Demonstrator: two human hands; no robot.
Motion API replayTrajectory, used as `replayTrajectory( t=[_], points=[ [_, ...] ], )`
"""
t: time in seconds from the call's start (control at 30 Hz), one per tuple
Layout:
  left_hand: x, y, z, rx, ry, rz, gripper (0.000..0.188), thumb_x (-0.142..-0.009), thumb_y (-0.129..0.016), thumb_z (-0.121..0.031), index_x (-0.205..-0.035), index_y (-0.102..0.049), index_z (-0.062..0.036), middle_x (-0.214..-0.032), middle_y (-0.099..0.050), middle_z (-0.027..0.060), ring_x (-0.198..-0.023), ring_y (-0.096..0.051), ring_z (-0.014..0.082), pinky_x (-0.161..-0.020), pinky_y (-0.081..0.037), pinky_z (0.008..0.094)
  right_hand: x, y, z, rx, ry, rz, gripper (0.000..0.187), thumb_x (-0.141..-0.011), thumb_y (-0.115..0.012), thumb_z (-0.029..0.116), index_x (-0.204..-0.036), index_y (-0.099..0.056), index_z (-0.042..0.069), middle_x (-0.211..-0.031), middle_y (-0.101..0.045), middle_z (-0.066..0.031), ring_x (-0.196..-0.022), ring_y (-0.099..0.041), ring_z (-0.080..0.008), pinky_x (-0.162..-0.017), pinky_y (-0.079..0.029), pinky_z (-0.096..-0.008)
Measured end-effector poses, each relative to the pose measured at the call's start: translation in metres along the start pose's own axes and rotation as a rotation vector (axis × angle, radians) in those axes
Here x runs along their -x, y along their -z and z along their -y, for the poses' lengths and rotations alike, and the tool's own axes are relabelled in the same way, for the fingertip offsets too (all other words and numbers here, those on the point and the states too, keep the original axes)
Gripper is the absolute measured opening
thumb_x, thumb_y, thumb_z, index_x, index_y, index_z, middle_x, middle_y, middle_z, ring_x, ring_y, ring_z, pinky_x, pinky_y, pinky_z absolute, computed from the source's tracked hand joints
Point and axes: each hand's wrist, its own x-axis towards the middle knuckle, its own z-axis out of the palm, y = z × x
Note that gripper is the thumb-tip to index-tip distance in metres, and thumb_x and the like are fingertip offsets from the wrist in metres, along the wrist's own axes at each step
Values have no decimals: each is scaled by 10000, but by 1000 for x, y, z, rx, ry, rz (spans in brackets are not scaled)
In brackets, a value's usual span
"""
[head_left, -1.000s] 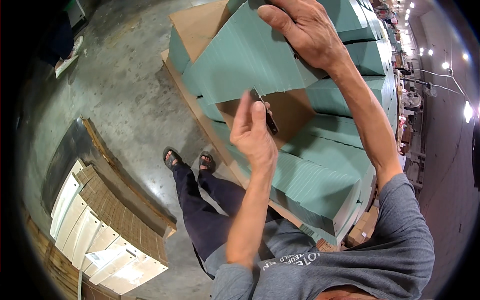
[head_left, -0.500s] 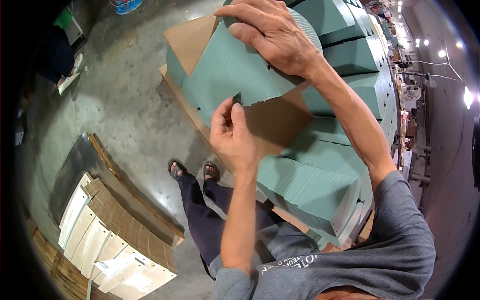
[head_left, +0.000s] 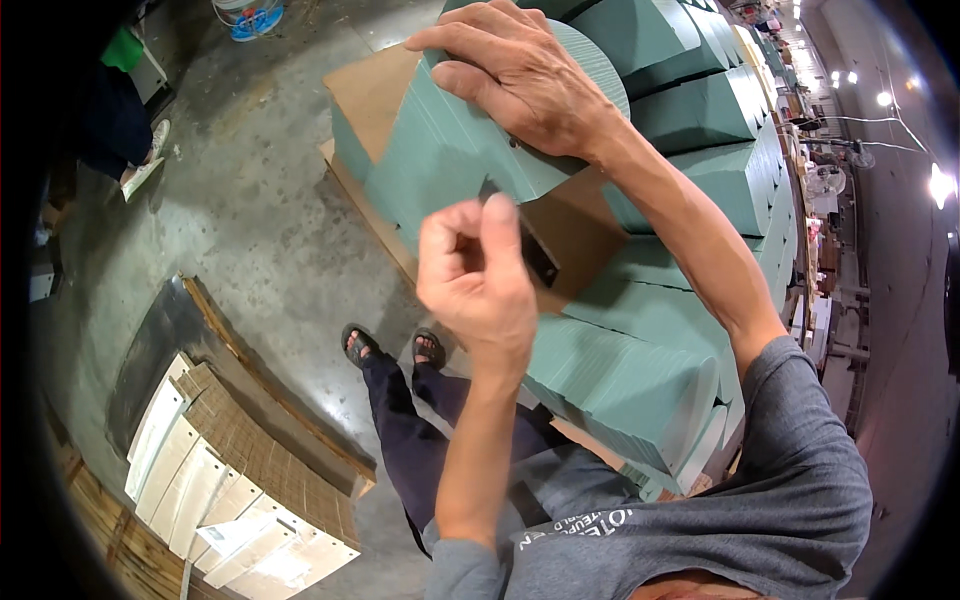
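Observation:
My right hand (head_left: 525, 85) lies over the top of a stack of thin green boards (head_left: 440, 135), fingers stretched across it and the thumb apart. Below it, my left hand (head_left: 475, 270) is closed in a pinch, a little blurred. A small dark, thin piece (head_left: 488, 187) pokes up past its thumb, close to the near face of the stack. To the right of that hand shows a dark flat strip (head_left: 541, 255) with a hole near its lower end; whether it is the same piece I cannot tell.
Brown board (head_left: 585, 225) lies under the stack. More green stacks (head_left: 635, 375) stand to the right. On the floor at lower left rests a row of pale curved panels (head_left: 235, 490) by a dark sheet (head_left: 150, 360). Another person's leg (head_left: 110, 120) shows at far left.
My left hand has turned and moved slightly right, and the dark strip has come into sight beside it. The right hand has shifted slightly left with the top of the stack.

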Motion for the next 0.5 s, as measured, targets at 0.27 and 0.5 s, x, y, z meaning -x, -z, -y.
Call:
replayTrajectory(
  t=[0.27, 0.5],
  points=[
    [-18, 23, 63, -179, -81, -122, 176, -962, -722, -130, -909, -593, -22, -757, -571, -20, -657, -491, 52, -589, -412, 216, -5, -2, 2, -16, 11, -9, 297, -984, -578, 226, -1230, -621, 66, -1137, -608, -144, -1092, -546, -338, -971, -414, -450],
    [15, -11, 32, 83, -22, -151, 161, -949, -732, -71, -930, -578, -26, -748, -572, -22, -639, -509, 44, -581, -413, 194, 2, -1, 0, 3, -31, 13, 297, -987, -580, 236, -1226, -619, 64, -1128, -606, -145, -1091, -542, -335, -992, -403, -441]
  ],
)
